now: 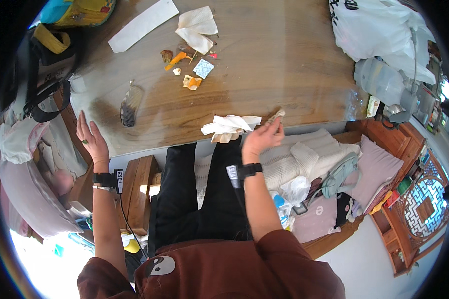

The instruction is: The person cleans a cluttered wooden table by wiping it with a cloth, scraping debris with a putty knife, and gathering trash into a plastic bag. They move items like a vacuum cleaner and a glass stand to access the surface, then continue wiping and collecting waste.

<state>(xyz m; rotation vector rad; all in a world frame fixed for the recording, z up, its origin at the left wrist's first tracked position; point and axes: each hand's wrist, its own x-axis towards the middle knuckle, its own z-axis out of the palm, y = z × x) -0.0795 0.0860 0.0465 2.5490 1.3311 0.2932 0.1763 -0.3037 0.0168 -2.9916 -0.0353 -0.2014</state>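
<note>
At the table's (304, 74) near edge, I am pinching a crumpled beige wad (276, 115) in my right hand (263, 138), beside crumpled tissues (230, 125); my extended left hand (93, 141) is holding nothing. I am apparently gathering litter; the next move is calling for a steady pinch.

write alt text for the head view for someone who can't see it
A person's right hand touches a crumpled beige scrap at a wooden table's near edge, beside crumpled white tissue; the left hand, fingers open, is by the table's left corner. Farther in lie a comb and orange scraps.
</note>
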